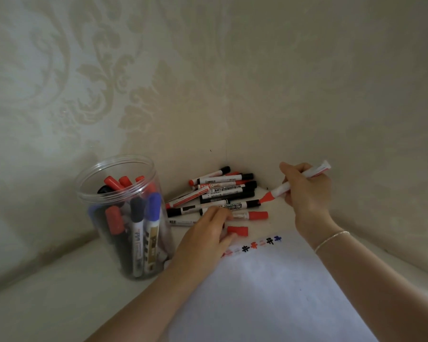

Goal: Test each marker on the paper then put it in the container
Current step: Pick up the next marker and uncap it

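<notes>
The right hand (307,191) holds an uncapped red marker (282,188) above the desk (47,292), its fingers (288,169) curled round the white barrel so that the red tip slants down and to the left, towards the heap of markers, while the barrel's other end sticks up past the hand near the wall. The tip hangs just beyond the far edge of the paper (269,292), and whether it touches anything cannot be told. The left hand (203,233) lies palm down at the paper's far left corner, fingers (229,239) lightly bent; the fingertips are at a loose red cap (237,230) lying there, though whether they pinch it or only touch it cannot be told. Just beyond that hand lies a capped red marker (252,215), and behind it the pile of markers (220,191) with black and red caps is pushed into the corner where the 2 walls meet. Along the paper's far edge runs a short row of small test marks (260,244) in red, black and blue. To the left, well apart from the right hand, stands the clear plastic container (124,218), upright and open-topped, holding markers with red, black and blue caps. A thin bracelet (331,239) circles the right wrist.
</notes>
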